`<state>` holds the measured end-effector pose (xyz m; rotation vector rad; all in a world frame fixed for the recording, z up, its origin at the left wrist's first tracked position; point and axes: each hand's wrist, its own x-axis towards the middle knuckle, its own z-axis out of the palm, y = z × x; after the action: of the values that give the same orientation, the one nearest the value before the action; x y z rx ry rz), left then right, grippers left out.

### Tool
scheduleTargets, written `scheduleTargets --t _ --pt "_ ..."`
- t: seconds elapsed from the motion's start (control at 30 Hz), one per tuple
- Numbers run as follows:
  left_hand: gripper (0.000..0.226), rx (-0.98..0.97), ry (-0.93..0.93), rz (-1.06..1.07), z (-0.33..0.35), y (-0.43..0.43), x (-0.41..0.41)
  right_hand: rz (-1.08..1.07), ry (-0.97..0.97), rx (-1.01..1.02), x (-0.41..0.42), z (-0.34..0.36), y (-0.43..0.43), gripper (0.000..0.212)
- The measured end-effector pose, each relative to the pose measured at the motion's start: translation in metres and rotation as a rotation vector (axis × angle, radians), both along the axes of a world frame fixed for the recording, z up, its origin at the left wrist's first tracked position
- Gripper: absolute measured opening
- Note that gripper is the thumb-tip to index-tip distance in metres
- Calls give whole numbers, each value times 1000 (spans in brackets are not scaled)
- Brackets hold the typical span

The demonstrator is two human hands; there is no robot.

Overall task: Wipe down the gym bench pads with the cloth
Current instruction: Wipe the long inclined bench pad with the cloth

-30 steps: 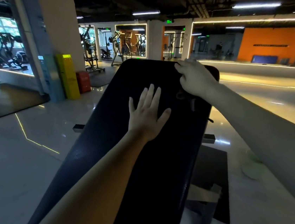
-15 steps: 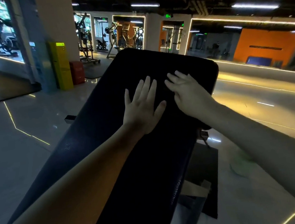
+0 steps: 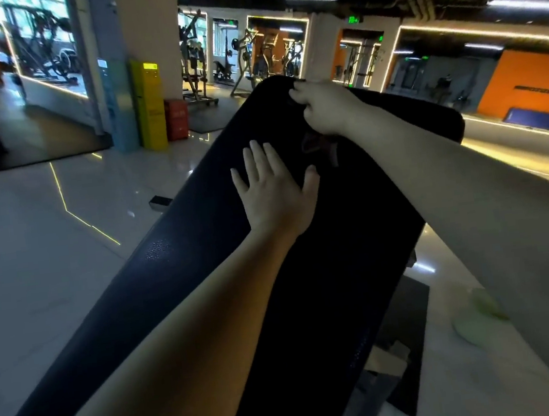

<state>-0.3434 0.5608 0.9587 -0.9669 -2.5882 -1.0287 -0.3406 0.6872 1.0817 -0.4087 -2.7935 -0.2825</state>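
Pressing flat on the black bench pad (image 3: 202, 250) at mid-frame, the left hand (image 3: 275, 194) keeps its fingers (image 3: 257, 162) straight and slightly apart. The right hand (image 3: 327, 109), higher up near the pad's top edge, has its fingers curled on a dark cloth (image 3: 319, 146), bunched below the wrist and hard to make out against the pad. A yellow cabinet (image 3: 150, 105) and a red box (image 3: 176, 119) stand at upper left.

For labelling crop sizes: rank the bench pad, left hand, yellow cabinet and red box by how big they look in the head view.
1. bench pad, by far.
2. left hand, though it is much nearer the camera.
3. yellow cabinet.
4. red box, beside the cabinet.
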Motion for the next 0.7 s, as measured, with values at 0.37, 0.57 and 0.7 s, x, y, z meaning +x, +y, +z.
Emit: scheduleTargets --t 0.37,0.57,0.7 --pt "84 -83 -3 35 0 3 -2 197 -107 -83 135 -49 -17 58" --pt "84 -69 -9 20 -1 4 -5 93 -7 9 17 -27 -8 56" --pt "85 -30 -18 -6 0 5 -8 86 -9 76 -68 -8 -1 50"
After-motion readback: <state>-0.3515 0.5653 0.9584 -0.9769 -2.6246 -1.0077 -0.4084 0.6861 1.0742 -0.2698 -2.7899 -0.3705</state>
